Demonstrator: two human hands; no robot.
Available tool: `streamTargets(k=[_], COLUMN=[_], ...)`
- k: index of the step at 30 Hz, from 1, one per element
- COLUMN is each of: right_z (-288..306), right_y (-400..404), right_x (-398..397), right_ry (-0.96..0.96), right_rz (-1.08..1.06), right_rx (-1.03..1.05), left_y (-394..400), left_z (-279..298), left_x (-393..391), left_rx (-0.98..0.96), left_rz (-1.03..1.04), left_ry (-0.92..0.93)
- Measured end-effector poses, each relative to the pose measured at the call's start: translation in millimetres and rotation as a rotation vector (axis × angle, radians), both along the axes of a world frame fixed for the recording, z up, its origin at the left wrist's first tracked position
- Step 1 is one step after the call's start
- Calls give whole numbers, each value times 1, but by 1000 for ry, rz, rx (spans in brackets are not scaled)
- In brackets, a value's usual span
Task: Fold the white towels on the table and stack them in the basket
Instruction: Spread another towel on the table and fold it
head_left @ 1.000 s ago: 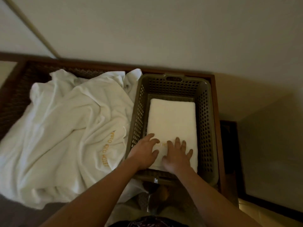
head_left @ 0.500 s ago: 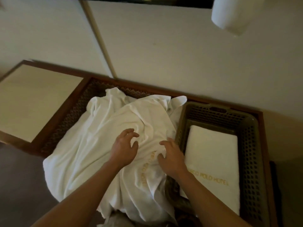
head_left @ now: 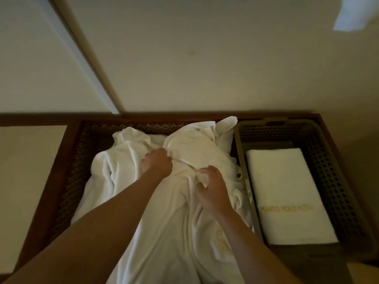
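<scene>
Over at three o'clock on the table [head_left: 51, 181] sits a brown plastic basket [head_left: 332, 181] with perforated walls and a handle slot in its far rim. Inside it lies one folded white towel [head_left: 287, 193], flat on the floor of the basket, its long side running from twelve to six, with gold lettering across the near end. It fills most of the basket's left and middle; a dark strip of the basket floor shows beyond its far edge.

Just beside the basket, toward nine o'clock, a rumpled heap of white towels [head_left: 127, 165] is spread over the table's woven dark top, one corner lapping against the basket's left wall at about one o'clock of the heap. Gold stitching shows on a fold near six o'clock.

The left hand [head_left: 156, 163] is bunched in the middle of the heap, fingers curled into the cloth and gripping a fold. The right hand [head_left: 211, 186] sits just to its four o'clock, fingers and thumb bent, pinching up a ridge of the same towel.
</scene>
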State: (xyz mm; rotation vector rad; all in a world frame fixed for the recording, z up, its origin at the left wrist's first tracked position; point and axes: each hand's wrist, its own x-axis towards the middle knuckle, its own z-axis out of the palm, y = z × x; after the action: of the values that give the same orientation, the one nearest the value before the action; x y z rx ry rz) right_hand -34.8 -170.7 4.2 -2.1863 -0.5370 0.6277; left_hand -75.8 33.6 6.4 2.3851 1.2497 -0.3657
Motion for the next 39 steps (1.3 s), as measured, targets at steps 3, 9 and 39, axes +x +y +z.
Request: streamTargets(k=[3, 9, 39], right_z=[4, 43, 153], right_y=[-3, -38, -159], right_x=[-10, 4, -346], right_ry=[-9, -502, 566], right_rz=[-87, 316, 381], right_rx=[54, -291, 367], left_y=[-21, -98, -172], left_z=[5, 68, 90], left_x=[-18, -86, -424], left_rx=[-66, -563, -377], left_rz=[-34, -561, -700], left_ry=[-373, -701, -431])
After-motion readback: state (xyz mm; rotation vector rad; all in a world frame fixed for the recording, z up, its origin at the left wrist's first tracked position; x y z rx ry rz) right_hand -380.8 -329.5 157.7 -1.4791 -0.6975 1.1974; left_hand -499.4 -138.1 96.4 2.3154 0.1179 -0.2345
